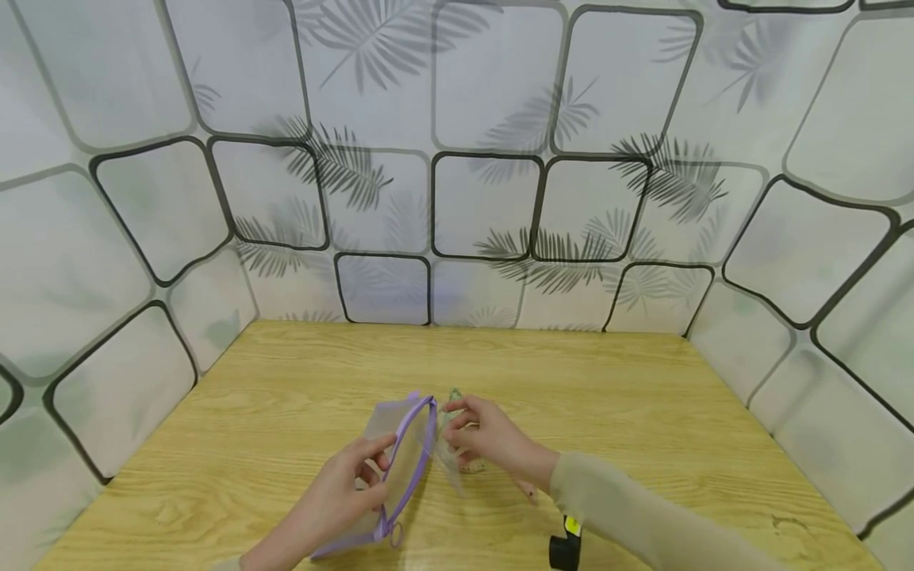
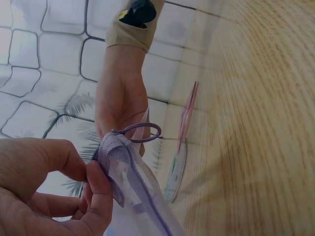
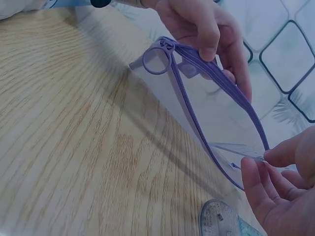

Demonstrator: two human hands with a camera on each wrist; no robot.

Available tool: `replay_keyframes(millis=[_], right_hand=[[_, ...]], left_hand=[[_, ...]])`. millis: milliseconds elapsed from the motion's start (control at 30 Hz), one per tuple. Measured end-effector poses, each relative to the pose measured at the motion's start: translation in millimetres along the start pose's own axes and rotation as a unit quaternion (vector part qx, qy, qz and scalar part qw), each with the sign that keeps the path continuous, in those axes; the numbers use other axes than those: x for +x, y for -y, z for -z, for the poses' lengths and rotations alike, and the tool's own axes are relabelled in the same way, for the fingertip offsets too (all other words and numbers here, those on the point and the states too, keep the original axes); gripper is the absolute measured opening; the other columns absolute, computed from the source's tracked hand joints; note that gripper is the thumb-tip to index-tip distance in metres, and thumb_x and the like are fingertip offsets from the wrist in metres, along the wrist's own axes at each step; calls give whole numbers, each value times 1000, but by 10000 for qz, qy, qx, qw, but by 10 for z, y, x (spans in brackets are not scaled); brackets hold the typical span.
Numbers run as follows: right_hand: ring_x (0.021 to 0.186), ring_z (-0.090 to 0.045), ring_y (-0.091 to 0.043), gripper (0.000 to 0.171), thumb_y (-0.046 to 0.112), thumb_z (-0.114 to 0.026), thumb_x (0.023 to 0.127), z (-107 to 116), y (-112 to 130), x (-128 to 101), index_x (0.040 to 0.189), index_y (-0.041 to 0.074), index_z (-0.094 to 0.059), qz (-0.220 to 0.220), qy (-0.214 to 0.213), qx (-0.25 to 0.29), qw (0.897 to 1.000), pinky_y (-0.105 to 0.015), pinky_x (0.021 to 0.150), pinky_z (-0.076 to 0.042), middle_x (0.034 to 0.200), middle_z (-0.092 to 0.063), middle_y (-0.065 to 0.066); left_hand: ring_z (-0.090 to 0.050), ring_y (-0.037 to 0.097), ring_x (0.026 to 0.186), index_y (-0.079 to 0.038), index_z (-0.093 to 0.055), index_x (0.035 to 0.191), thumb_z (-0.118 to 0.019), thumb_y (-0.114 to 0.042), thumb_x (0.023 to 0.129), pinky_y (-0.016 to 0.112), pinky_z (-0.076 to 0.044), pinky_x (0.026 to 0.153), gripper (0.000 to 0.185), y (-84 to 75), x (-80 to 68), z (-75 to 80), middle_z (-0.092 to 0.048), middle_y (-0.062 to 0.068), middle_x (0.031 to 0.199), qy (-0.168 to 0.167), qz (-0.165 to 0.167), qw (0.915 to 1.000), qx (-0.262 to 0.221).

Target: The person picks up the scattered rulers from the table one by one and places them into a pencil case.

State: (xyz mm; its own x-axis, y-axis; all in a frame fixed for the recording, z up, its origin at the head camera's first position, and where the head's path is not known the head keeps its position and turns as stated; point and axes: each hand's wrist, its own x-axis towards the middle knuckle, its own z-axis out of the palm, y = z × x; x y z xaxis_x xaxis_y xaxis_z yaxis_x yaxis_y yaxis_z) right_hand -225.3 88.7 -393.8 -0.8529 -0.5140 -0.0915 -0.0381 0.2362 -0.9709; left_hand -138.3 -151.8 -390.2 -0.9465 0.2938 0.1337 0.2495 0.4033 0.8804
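Observation:
A translucent pouch [image 1: 403, 452] with a purple zipper stands on edge on the wooden table [image 1: 607, 396], its mouth open. My left hand [image 1: 374, 476] grips one side of the mouth near the ring pull [image 3: 156, 60]. At the other end of the mouth, my right hand [image 1: 453, 420] pinches a thin clear plastic piece [image 3: 236, 150] between thumb and forefinger. The same hands show in the wrist views: the left hand [image 2: 93, 191] pinches the pouch fabric [image 2: 133, 182], and the right hand [image 3: 263, 164] is by the zipper. A clear protractor [image 3: 219, 221] lies on the table under the right hand.
Patterned walls [image 1: 485, 206] close the table in at the back and on both sides. A black wrist camera [image 1: 564, 551] sits on my right sleeve. A thin pink-edged strip [image 2: 188, 113] stands beside the protractor [image 2: 176, 169].

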Motion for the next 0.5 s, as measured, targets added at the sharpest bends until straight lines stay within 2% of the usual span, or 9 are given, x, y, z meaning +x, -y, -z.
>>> replay_keyframes(millis=[267,500], right_hand=[[81,-64,-19,60,5,-61,94,-69,20,42,149,3,-35,-68,-53,277,9996,-35,69,-63,112,-61,-20],[80,-64,-19,59,5,-62,94,-139,15,93,147,2,-37,-143,-96,384,9991,-38,72,-64,109,-61,-18]], left_hand=[[-54,4,73,15,-44,139,-62,6,79,18,-58,59,63,11,0,0,-53,10,100,95,87,9999,-62],[-54,6,76,16,-43,140,-61,6,79,18,-58,60,64,3,2,5,-53,12,103,106,98,9998,-105]])
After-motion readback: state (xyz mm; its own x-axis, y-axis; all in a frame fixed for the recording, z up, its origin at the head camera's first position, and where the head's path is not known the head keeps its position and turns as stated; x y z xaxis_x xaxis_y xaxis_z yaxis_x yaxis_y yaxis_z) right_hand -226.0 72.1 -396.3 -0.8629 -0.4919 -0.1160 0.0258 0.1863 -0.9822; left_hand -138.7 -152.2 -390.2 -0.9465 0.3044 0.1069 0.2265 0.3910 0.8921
